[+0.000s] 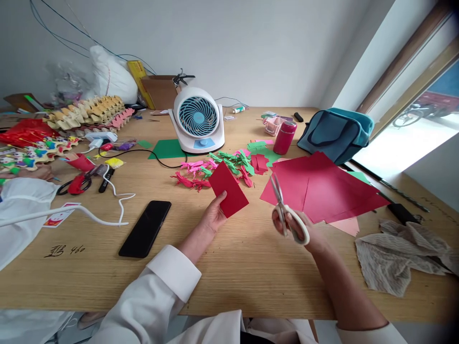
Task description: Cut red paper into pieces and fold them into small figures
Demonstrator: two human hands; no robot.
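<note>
In my left hand (214, 213) is a small red paper rectangle (229, 188), pinched at its lower left edge and raised above the table. My right hand (299, 227) grips white-handled scissors (281, 203), whose blades point up and away from me, apart from the paper. Large red sheets (330, 186) lie just beyond and to the right of the scissors. Behind the held paper, a heap of pink, green and red cut paper strips (229, 162) is spread on the table.
A white fan (198, 119) stands behind the strips. To its right are a red flask (285, 137) and a blue bag (335, 134). A black phone (145, 229) lies left of my left arm. A crumpled cloth (401, 253) is at right. Another person's white sleeve (27, 200) shows at left.
</note>
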